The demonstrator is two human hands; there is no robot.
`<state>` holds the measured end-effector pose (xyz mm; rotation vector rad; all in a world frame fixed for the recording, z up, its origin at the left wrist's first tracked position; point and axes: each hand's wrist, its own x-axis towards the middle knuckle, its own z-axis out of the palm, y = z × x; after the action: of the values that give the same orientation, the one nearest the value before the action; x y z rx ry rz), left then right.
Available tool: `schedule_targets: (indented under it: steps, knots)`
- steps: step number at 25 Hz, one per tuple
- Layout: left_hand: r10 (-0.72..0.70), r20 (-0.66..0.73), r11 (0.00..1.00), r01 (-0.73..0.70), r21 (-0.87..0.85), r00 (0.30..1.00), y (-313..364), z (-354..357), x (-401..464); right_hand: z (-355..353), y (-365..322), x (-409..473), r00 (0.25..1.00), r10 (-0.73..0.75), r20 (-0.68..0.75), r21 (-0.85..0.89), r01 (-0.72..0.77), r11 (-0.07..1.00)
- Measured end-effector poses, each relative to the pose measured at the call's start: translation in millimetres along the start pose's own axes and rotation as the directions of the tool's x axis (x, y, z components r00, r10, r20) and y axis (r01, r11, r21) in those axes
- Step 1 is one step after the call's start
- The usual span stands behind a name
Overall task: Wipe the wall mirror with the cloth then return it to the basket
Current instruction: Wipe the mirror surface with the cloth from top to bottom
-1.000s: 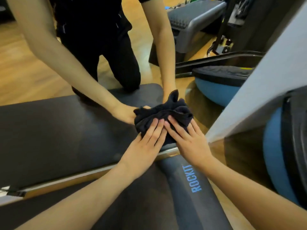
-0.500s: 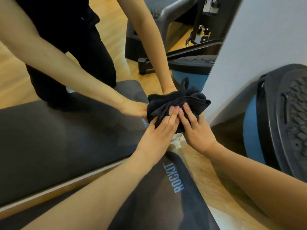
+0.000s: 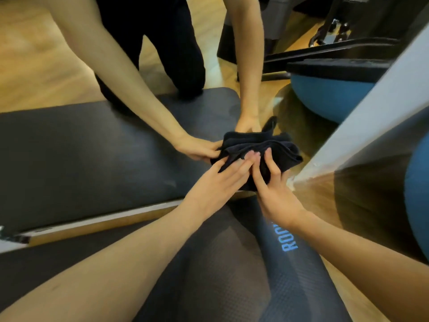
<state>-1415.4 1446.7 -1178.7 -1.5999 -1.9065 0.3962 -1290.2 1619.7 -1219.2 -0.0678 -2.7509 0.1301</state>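
Since half a second ago the view has swung left and down, so the black cloth (image 3: 260, 151) now sits lower on the wall mirror (image 3: 92, 147), near its bottom edge, and the white wall (image 3: 371, 117) has slid toward the right

Head view: one cloth, bunched into folds, is pressed against the glass just above the mirror's lower frame. Two real hands work it. The left hand (image 3: 218, 184) lies flat with straight fingers pushing on the cloth's lower left part. The right hand (image 3: 274, 189) has its fingers (image 3: 270, 163) bent into the folds, grasping the cloth's lower right part. Two reflected hands meet the cloth from above in the glass, with the reflected forearms and dark-clothed kneeling legs behind them.

One dark exercise mat (image 3: 232, 270) with blue lettering lies under the arms, partly rolled, and its reflection fills the lower glass. One blue balance ball (image 3: 417, 201) stands at the right edge beside the wall; its reflection shows in the mirror's upper right. Wooden floor (image 3: 325, 196) shows between mat and ball. No basket can be made out
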Motion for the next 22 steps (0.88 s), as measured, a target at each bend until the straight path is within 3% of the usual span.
schedule_targets:
  steps: [5,9,13,17,22]
  knots:
    - [0.007,0.034,0.999,-0.009,0.047,0.999,-56,2,-84,26,-87,31,0.999,-0.047,-0.008,0.037,0.047,0.998]
    - [0.002,0.008,1.0,-0.002,0.02,1.0,-90,14,-162,56,-164,51,0.99,-0.08,0.116,0.036,0.077,0.996]
    - [-0.018,0.103,1.0,0.015,0.024,0.995,-128,20,-248,68,-250,76,0.99,-0.139,-0.019,0.127,0.14,0.982]
    - [-0.078,0.224,0.994,0.06,0.089,0.971,-173,14,-337,82,-343,102,0.986,-0.156,-0.066,0.18,0.166,0.97]
    - [-0.174,0.233,0.981,0.146,0.131,0.957,-218,11,-444,107,-452,131,0.978,-0.187,-0.094,0.227,0.204,0.952]
